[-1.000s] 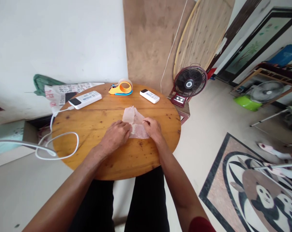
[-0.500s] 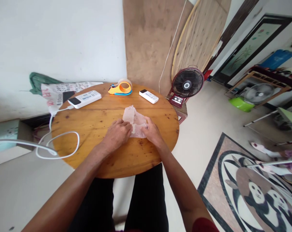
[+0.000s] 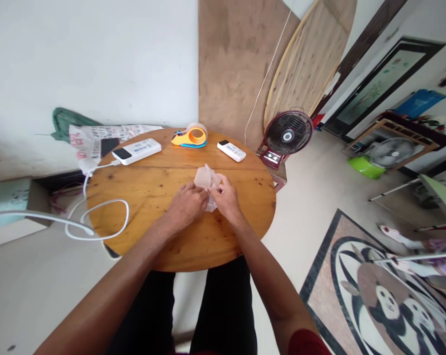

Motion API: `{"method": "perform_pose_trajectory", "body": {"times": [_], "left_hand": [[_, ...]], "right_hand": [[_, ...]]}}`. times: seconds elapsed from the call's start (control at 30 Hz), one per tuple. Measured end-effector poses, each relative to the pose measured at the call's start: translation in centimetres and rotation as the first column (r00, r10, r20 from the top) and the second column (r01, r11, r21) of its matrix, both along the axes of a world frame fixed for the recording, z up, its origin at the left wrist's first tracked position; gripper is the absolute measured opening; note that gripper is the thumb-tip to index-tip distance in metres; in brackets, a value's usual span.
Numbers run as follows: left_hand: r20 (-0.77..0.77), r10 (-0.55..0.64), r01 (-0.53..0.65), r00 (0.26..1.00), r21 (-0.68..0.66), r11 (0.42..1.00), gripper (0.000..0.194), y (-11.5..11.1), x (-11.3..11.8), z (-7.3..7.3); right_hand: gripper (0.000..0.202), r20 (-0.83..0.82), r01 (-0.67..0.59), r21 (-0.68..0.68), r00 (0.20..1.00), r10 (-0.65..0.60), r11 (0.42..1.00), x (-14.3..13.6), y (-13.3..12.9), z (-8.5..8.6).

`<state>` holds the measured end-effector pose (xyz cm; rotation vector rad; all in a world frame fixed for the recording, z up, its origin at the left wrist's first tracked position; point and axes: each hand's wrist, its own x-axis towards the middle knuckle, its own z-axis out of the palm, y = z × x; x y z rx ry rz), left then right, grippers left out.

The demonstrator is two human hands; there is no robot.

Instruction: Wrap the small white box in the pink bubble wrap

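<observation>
A crumpled sheet of translucent plastic wrap (image 3: 203,177), which looks like bubble wrap, lies at the middle of the round wooden table (image 3: 149,192). My left hand (image 3: 188,203) is closed over its near left side, fingers curled down on it. From the right, my right hand (image 3: 226,199) pinches the folded right side between thumb and fingers. Both hands nearly touch, and they hide much of the wrap's lower part. Whether anything is inside the wrap I cannot tell.
Along the table's far side are a white device with a cable (image 3: 137,150), an orange tape dispenser (image 3: 190,136) and a smaller white device (image 3: 231,150). A white cable (image 3: 124,224) loops over the left edge. A fan (image 3: 288,135) stands beyond the right edge.
My right hand has moved inward, folding the wrap's right side over toward my left hand. The wrap is now narrower. The view has shifted slightly.
</observation>
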<state>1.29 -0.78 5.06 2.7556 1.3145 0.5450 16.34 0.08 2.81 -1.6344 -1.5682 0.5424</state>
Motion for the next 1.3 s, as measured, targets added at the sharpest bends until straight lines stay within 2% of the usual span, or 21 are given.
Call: {"method": "perform_pose_trajectory", "body": {"times": [0.23, 0.37, 0.53, 0.67, 0.73, 0.83, 0.93, 1.03, 1.13, 1.2, 1.3], "left_hand": [[0.194, -0.059, 0.068, 0.979, -0.041, 0.997, 0.029, 0.7, -0.5, -1.8], [0.238, -0.066, 0.081, 0.969, -0.051, 0.995, 0.025, 0.6, -0.7, -2.2], [0.323, 0.013, 0.018, 0.946, -0.092, 0.996, 0.018, 0.4, -0.8, -2.7], [0.461, 0.105, -0.049, 0.881, -0.131, 0.99, 0.035, 0.1, -0.8, -3.1], [0.483, 0.125, -0.051, 0.867, -0.163, 0.985, 0.04, -0.1, -0.9, -3.0], [0.509, 0.137, -0.019, 0.85, -0.23, 0.973, 0.045, -0.3, -1.4, -2.8], [0.588, 0.192, 0.043, 0.786, -0.362, 0.931, 0.046, -0.1, -2.0, -2.5], [0.632, 0.257, 0.089, 0.731, -0.462, 0.883, 0.038, 0.4, -2.1, -1.9], [0.554, 0.329, -0.01, 0.765, -0.501, 0.865, 0.037, 1.0, -1.3, -1.0], [0.483, 0.364, -0.089, 0.796, -0.502, 0.86, 0.033, 1.2, -0.8, -0.7], [0.478, 0.348, -0.081, 0.807, -0.494, 0.866, 0.022, 1.5, -0.5, -0.9]], "right_hand": [[0.053, -0.004, -0.023, -0.007, 1.0, 0.023, 1.0, -0.4, 0.1, -0.1], [0.056, -0.041, -0.033, -0.029, 0.999, 0.032, 0.999, -0.4, 0.0, -0.2], [0.052, -0.041, -0.015, -0.052, 0.999, 0.013, 0.999, -0.9, -0.4, 0.9], [0.05, -0.2, -0.118, -0.097, 0.975, 0.097, 0.988, -0.8, -1.4, 2.1], [0.051, -0.261, -0.155, -0.133, 0.958, 0.116, 0.979, -0.6, -1.8, 2.4], [0.056, -0.267, -0.199, -0.166, 0.952, 0.15, 0.966, -0.4, -2.3, 2.6], [0.06, -0.182, -0.251, -0.135, 0.957, 0.225, 0.959, -0.4, -2.6, 2.7], [0.062, -0.041, -0.273, -0.1, 0.962, 0.271, 0.957, -0.6, -3.1, 3.0], [0.066, 0.052, -0.282, -0.109, 0.956, 0.289, 0.953, -0.7, -3.4, 3.5], [0.069, 0.056, -0.293, -0.113, 0.952, 0.3, 0.949, -0.6, -3.4, 3.8], [0.072, -0.025, -0.324, -0.128, 0.946, 0.323, 0.938, -0.1, -3.1, 3.8]]}}
